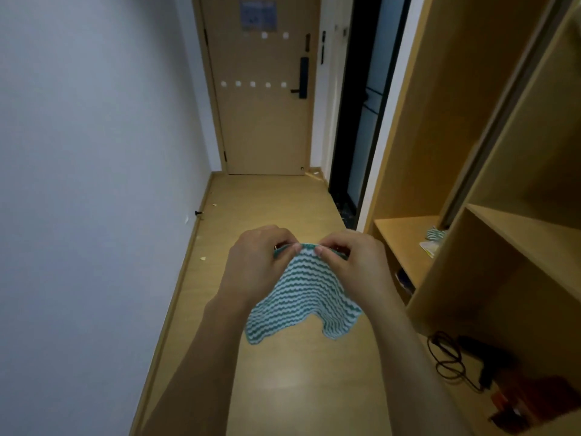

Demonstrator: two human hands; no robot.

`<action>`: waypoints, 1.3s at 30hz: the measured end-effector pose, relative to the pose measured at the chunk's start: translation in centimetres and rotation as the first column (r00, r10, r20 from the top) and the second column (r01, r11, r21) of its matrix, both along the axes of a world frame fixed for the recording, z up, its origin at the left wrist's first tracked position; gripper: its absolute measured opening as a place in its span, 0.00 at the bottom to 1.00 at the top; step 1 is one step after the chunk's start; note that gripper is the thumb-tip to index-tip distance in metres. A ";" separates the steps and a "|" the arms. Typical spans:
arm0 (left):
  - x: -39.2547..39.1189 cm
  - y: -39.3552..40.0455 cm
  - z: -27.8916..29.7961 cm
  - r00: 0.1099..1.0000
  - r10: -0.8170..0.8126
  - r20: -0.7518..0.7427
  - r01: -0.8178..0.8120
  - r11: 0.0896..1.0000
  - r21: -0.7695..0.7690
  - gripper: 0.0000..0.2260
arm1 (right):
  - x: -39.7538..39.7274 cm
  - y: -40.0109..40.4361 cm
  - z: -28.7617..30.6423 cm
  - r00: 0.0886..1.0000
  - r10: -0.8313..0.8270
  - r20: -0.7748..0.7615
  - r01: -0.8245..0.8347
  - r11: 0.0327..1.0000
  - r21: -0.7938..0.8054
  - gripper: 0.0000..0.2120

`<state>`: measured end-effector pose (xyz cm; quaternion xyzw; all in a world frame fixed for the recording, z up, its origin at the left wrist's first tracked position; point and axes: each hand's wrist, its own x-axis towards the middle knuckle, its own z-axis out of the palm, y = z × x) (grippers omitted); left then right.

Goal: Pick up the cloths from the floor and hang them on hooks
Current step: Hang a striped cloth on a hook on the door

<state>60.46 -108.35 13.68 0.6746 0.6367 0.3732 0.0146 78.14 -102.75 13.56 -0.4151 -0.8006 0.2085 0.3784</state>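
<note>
A green-and-white wavy-striped cloth (303, 297) hangs in front of me, held up by its top edge. My left hand (256, 262) pinches the left part of that edge and my right hand (352, 262) pinches the right part, thumbs close together. The cloth's lower corners dangle free above the wooden floor (267, 209). A row of small white hooks (253, 84) is stuck across the middle of the door (267, 127) at the corridor's end, with more white hooks (275, 35) higher up. Another striped cloth (435, 233) lies on a shelf to the right.
The narrow corridor has a white wall (94, 152) on the left and an open wooden wardrobe (503, 215) on the right. A dark doorway (361, 121) opens before the wardrobe. A black cable and device (462, 357) lie on a low shelf. Small scraps dot the floor.
</note>
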 end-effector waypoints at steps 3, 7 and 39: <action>-0.5 2.6 -0.3 0.999 0.035 -0.003 -0.035 0.999 -0.011 0.07 | -0.8 3.3 -0.3 1.000 0.018 -0.008 -0.018 1.000 0.007 0.04; -1.7 6.5 -0.9 0.997 0.070 0.014 -0.070 0.998 -0.010 0.07 | -2.4 8.0 -0.9 0.999 0.038 0.013 -0.038 0.999 -0.006 0.04; -24.1 54.7 -1.9 0.994 0.103 0.019 -0.104 0.994 0.030 0.05 | -25.5 54.6 -2.6 0.993 -0.116 -0.034 0.116 0.993 -0.012 0.03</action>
